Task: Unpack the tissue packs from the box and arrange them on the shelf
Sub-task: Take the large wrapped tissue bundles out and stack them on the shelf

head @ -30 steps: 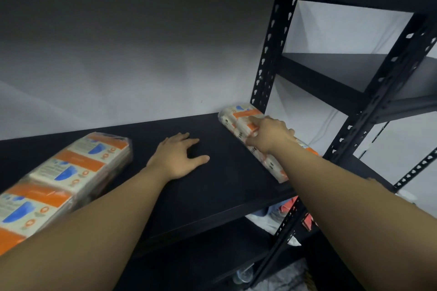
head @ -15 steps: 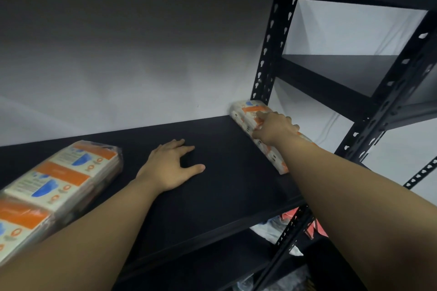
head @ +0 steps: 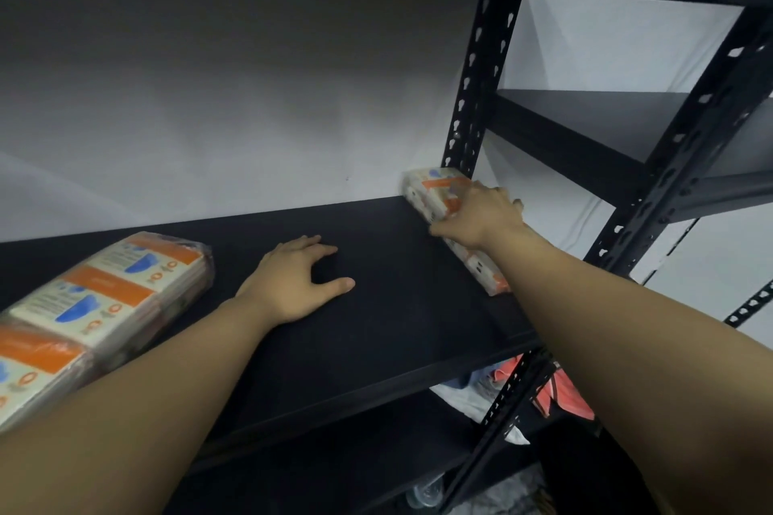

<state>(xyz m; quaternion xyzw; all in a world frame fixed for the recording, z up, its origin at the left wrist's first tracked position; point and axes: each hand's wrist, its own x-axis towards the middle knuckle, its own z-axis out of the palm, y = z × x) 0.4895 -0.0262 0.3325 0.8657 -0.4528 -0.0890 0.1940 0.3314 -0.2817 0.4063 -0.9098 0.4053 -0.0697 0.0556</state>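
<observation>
Tissue pack (head: 435, 197) pushed back, seemingly cornerward.

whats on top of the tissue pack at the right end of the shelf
The right hand lies on the tissue pack, covering its middle. The pack's two ends show; the covered stretch cannot be seen.

The scene is dim, with soft, even light and no hard glare. The white wall (head: 234, 105) grades from grey under the upper shelf to brighter lower down. The black shelf (head: 376, 330) swallows detail, and the space beneath it is nearly dark. Wide-angle distortion bends the upright posts (head: 694, 146) outward. The tissue packs at the left edge (head: 104, 305) look smeared and soft.
</observation>
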